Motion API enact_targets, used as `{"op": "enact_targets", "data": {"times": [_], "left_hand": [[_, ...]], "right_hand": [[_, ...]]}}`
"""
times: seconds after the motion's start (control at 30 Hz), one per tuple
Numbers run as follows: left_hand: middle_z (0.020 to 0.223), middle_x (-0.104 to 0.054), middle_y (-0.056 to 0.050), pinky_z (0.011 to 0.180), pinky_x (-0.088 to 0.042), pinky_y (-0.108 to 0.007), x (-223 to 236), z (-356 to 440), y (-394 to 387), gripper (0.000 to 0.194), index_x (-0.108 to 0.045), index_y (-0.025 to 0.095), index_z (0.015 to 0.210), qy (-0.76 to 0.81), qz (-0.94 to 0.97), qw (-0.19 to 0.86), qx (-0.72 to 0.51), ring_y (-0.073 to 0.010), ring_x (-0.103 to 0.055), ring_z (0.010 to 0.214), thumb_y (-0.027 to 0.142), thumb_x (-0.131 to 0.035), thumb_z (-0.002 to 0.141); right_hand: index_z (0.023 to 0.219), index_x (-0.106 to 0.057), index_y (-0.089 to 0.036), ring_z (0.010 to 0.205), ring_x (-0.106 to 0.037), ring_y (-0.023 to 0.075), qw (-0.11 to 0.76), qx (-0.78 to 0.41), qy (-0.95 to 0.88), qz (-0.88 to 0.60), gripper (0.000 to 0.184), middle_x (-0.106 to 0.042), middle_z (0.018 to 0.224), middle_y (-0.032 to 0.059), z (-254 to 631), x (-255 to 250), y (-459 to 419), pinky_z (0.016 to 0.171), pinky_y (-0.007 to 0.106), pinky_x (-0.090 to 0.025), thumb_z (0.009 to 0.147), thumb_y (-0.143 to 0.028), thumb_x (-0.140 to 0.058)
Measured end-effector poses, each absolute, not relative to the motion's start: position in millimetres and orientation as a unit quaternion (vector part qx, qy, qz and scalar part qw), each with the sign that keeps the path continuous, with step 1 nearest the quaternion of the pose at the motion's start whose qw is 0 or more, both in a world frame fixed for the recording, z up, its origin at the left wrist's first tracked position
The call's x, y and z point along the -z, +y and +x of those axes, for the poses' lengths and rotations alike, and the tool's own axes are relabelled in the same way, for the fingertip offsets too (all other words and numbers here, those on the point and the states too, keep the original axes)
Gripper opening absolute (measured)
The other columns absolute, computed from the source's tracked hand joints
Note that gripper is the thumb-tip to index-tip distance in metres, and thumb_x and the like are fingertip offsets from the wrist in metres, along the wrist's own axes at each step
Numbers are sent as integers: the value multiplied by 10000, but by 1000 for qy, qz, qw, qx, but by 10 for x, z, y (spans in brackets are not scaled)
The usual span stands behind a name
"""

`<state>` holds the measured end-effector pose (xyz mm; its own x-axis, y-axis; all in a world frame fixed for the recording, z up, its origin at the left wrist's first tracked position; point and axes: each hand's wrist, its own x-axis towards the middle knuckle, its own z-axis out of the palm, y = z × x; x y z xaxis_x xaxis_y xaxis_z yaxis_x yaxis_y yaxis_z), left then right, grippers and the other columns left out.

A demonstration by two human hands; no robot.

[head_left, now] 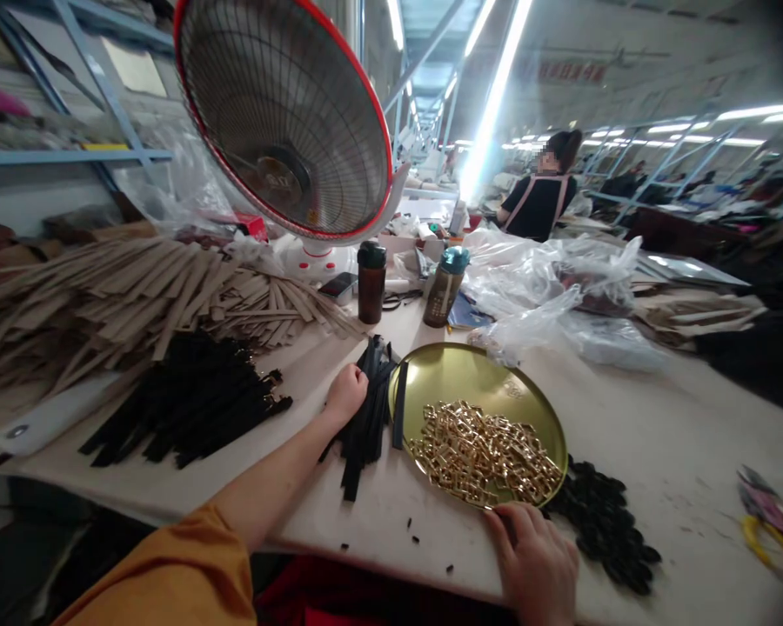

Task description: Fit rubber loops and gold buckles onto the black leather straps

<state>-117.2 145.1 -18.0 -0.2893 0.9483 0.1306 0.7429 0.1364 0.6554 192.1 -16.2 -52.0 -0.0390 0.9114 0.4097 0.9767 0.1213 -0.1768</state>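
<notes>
My left hand (345, 393) is closed on a small bundle of black straps (367, 417) lying on the white table beside the gold tray (470, 378). The round tray holds a heap of gold metal buckles (483, 452). My right hand (538, 561) rests at the tray's near rim, fingers curled down on the table, next to a pile of small black pieces (604, 522). What the right fingers hold, if anything, is hidden.
A larger pile of black straps with gold ends (189, 404) and a heap of tan strips (137, 296) lie at left. A red-rimmed heater dish (287, 113), two bottles (371, 283), plastic bags (548, 287) stand behind. Another person (541, 196) sits far back. Scissors (773, 522) lie at right.
</notes>
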Motion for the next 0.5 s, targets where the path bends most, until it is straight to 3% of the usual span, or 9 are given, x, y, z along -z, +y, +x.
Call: {"op": "enact_targets", "data": {"times": [0.17,0.27,0.3,0.4,0.5], "left_hand": [[992,-571,-110,868,-366,-319,-148,-1178,1314,158,-535,144,806,692,589,195,-369,-199,-501,989,229,-402,801],[830,-590,-37,755,-415,-278,-372,-1037,1039,205,-549,159,827,639,619,265,-372,-160,-540,809,330,-440,797],[754,-582,-13,684,-424,-255,-419,-951,919,232,-550,160,798,610,628,320,-364,-140,-538,720,370,-450,789],[652,-550,21,572,-386,-224,-454,-646,526,262,-542,153,753,476,563,611,-288,-107,-495,598,413,-538,723],[624,-557,26,561,-366,-218,-391,-396,207,254,-535,149,706,403,497,741,-206,-102,-493,584,387,-613,659]], "right_hand": [[795,-625,-213,733,-571,222,234,63,-714,-657,355,-648,837,68,1919,533,-155,692,344,-318,827,-506,-426],[843,-619,-203,792,-570,227,254,53,-714,-651,319,-644,872,73,1916,541,-141,730,349,-329,818,-481,-464],[872,-615,-195,831,-566,233,269,51,-710,-649,316,-640,894,80,1904,525,-145,750,355,-332,815,-472,-474],[946,-592,-162,931,-534,248,346,31,-673,-652,341,-610,975,118,1824,386,-204,794,377,-345,804,-456,-493],[972,-558,-159,751,-523,182,451,-126,-582,-664,347,-583,853,76,1696,131,-290,712,338,-393,794,-451,-498]]}}
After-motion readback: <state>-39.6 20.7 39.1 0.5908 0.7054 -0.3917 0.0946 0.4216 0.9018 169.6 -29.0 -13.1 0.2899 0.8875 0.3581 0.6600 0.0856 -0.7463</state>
